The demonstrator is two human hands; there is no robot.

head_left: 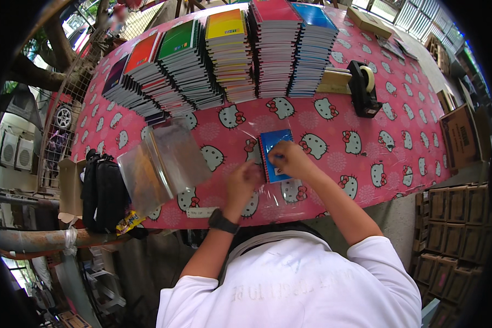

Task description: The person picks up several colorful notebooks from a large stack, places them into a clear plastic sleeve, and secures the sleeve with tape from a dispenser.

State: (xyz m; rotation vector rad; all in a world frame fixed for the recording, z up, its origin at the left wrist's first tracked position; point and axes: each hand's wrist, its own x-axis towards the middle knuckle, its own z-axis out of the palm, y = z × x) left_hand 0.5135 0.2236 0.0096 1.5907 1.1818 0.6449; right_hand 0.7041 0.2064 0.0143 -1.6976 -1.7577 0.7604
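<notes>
While flat, blue notebook (275, 136) beneath right hand (288, 160).

Your forearms (340, 200) slant inward; your right hand (291, 160) curls downward, your blurred left hand (246, 178) near it.

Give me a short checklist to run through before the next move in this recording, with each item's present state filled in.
1. Blue notebook lying flat on the table: ok, cover up.
2. Right hand at the notebook: ok, over its cover.
3. Left hand gripping something: cannot tell, its fingers are blurred beside the spiral edge.
4. Clear plastic sheets on the table: ok, left of the notebook.
5. Tape dispenser on the table: ok, beyond the notebook to the right.
6. Near-left table edge free of belongings: not ok, a black bag is there.
</notes>
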